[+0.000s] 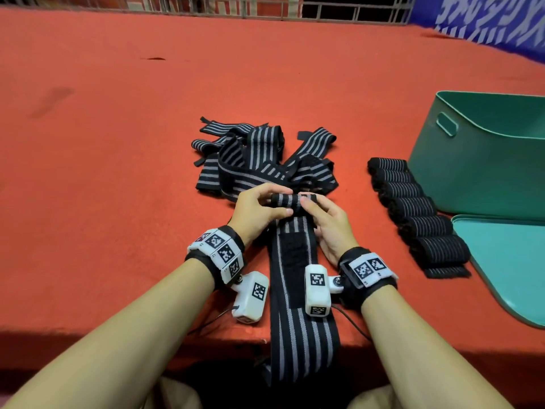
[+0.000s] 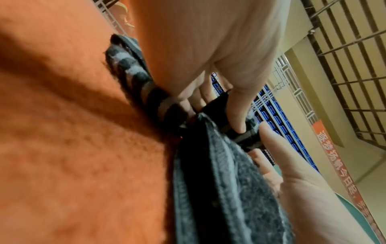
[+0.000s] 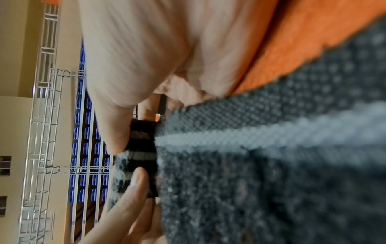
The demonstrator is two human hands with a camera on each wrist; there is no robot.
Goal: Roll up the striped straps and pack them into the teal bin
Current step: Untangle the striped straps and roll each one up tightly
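Both hands, left [image 1: 259,206] and right [image 1: 327,224], pinched a small roll [image 1: 293,200] starting on a soft striped strap [image 1: 298,290] hanging over the table's near edge. It probably needed firm holding at both ends to stay tight.

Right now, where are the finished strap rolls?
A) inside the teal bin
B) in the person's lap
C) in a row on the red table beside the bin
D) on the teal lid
C: the finished rolls lie in a row on the red table, just left of the teal bin and the teal lid, while the left hand and right hand are rolling another strap.
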